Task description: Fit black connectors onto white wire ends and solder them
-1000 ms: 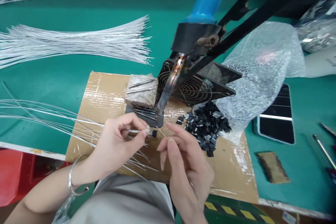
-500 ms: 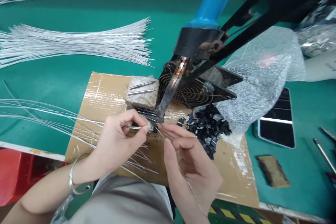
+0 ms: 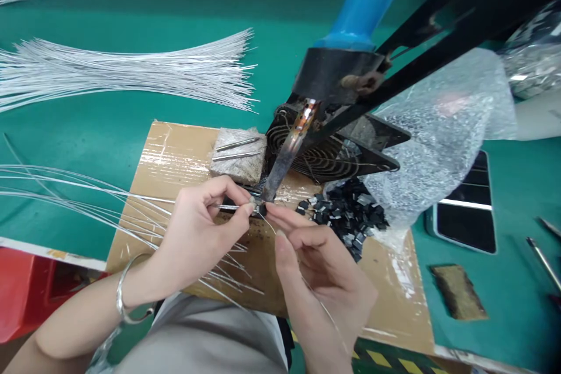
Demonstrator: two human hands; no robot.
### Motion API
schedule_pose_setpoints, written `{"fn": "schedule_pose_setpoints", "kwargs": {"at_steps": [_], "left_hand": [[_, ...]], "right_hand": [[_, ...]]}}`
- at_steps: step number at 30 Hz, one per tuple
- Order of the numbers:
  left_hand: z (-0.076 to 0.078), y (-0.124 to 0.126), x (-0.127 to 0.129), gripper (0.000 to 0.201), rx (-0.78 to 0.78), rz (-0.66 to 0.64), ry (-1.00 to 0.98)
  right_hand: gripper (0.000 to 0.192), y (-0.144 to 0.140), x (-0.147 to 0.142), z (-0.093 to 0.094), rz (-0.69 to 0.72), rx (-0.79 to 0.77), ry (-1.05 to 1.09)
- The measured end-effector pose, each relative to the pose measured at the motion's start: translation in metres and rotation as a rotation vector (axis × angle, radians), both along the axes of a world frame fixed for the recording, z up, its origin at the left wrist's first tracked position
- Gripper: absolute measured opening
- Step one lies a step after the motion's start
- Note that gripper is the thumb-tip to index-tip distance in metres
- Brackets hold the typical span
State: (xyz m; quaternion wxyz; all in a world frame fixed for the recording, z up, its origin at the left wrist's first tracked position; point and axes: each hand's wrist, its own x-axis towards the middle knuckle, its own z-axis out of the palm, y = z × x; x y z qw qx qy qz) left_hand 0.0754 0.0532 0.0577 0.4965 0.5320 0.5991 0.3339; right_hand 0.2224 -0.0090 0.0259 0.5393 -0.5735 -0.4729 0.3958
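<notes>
My left hand [image 3: 199,234] pinches a thin silver wire [image 3: 131,196] and a small black part [image 3: 262,209] at its end, right under the tip of a fixed soldering iron [image 3: 287,155] with a blue handle. My right hand [image 3: 315,257] holds a fine strand of solder wire [image 3: 322,305], with its fingertips touching the black part at the iron's tip. Both hands work over a taped cardboard sheet [image 3: 175,158]. Several more silver wires fan out to the left under my left hand.
A pile of small black parts [image 3: 346,213] spills from a bubble-wrap bag [image 3: 438,128] on the right. A grey block [image 3: 239,155] with pins and a small fan [image 3: 324,155] stand behind the iron. Silver wire bundles [image 3: 131,70] lie on the green table. A phone [image 3: 467,213] lies at right.
Both hands have moved up and forward, bringing the black part from just below the iron to its tip. My right hand's fingers have closed in on the part.
</notes>
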Motion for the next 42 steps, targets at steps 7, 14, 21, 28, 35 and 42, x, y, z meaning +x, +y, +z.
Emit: {"fn": "schedule_pose_setpoints", "kwargs": {"at_steps": [7,14,21,28,35,42], "left_hand": [[0.0036,0.0043,-0.0003,0.008,0.006,-0.004,0.011],[0.0054,0.005,0.0003,0.007,0.027,-0.003,-0.001],[0.0069,0.0053,0.0008,0.008,0.054,0.003,-0.002],[0.008,0.005,0.0013,0.008,0.067,0.002,-0.018],[0.007,0.0057,0.0013,0.008,0.086,0.0,-0.017],[0.0075,0.0046,0.0002,0.009,0.099,-0.01,-0.003]], "right_hand": [[0.018,0.0031,0.0016,0.0017,0.004,-0.002,0.016],[0.018,0.0047,-0.0009,0.0016,-0.017,-0.011,0.058],[0.016,0.0066,-0.0013,0.0021,-0.028,0.032,0.079],[0.015,0.0051,-0.0006,0.0019,-0.033,0.037,0.072],[0.017,0.0049,-0.0005,0.0022,-0.019,0.036,0.078],[0.017,0.0063,-0.0014,0.0032,-0.022,0.045,0.067]]}}
